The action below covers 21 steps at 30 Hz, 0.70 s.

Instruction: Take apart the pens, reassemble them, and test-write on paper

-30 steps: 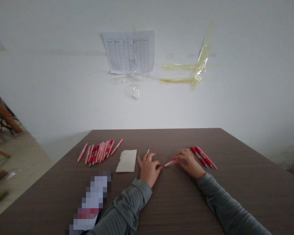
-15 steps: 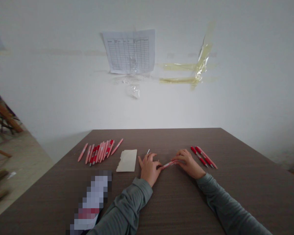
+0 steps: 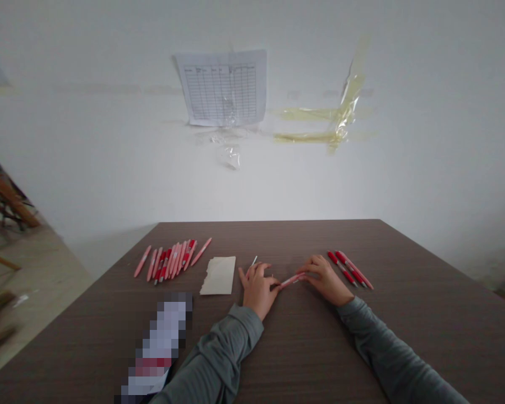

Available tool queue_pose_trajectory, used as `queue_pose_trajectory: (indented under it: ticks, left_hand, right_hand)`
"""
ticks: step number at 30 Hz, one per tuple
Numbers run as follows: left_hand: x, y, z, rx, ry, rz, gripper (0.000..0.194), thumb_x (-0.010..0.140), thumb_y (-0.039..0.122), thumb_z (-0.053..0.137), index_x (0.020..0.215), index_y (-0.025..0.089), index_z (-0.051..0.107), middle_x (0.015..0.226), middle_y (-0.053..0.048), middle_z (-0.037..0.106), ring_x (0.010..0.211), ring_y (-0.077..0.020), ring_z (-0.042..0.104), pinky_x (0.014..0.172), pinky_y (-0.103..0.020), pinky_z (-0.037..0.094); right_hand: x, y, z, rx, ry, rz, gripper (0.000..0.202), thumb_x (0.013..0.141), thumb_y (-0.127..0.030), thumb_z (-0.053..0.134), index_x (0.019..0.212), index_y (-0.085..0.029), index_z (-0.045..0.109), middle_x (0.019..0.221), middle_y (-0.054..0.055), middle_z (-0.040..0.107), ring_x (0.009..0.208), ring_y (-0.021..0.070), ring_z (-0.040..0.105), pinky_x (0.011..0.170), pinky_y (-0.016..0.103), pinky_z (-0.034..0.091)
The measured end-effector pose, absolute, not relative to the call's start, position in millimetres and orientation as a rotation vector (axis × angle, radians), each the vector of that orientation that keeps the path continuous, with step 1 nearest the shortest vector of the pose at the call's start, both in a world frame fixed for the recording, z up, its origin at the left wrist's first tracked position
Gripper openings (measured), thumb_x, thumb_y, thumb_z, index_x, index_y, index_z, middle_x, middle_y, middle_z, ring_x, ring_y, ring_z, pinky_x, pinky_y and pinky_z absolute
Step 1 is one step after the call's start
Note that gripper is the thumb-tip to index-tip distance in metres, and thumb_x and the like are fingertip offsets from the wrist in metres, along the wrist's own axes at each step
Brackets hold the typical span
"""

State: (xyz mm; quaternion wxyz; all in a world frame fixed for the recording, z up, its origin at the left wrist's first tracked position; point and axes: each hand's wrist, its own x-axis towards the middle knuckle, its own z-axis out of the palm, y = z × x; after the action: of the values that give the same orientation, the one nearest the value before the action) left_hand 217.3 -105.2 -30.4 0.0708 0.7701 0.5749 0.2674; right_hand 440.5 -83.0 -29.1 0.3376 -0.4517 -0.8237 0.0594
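Note:
Between my two hands a pink pen [image 3: 292, 279] lies at a slant just over the table. My left hand [image 3: 258, 286] pinches its near left end with thumb and finger. At its far right end, the fingers of my right hand [image 3: 323, 279] are closed on it. Partly under my left hand's fingers is a thin item with a pale tip [image 3: 255, 260]; most of it is hidden. A torn-edged cream paper [image 3: 219, 275] lies left of my left hand. Right of my right hand rest a few red and pink pens [image 3: 350, 270].
Several pink and red pens [image 3: 174, 260] lie in a row at the table's [image 3: 303, 348] back left. A blurred-out pale packet [image 3: 160, 342] lies near my left forearm. The wall behind carries a taped printed sheet [image 3: 225, 87] and yellowish tape [image 3: 307, 137].
Both hands keep their hold on the pink pen, with only slight finger shifts. A bit more of the thin item shows beside my left fingers. The other pens stay put.

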Motion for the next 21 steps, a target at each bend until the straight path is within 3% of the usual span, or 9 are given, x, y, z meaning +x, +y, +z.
queue_pose_trajectory:
  ticks: [21]
  left_hand:
    - [219.2, -105.8, -31.4, 2.332, 1.730, 0.793, 0.007, 0.074, 0.039, 0.067, 0.079, 0.037, 0.072, 0.126, 0.001, 0.055, 0.128, -0.0263, 0.037, 0.106, -0.071, 0.002]
  right_hand:
    - [443.9, -81.2, -32.0, -1.259, -2.153, 0.085, 0.015, 0.084, -0.035, 0.060, 0.088, -0.026, 0.071, 0.085, 0.005, 0.060, 0.089, 0.0217, 0.052, 0.087, 0.040, 0.040]
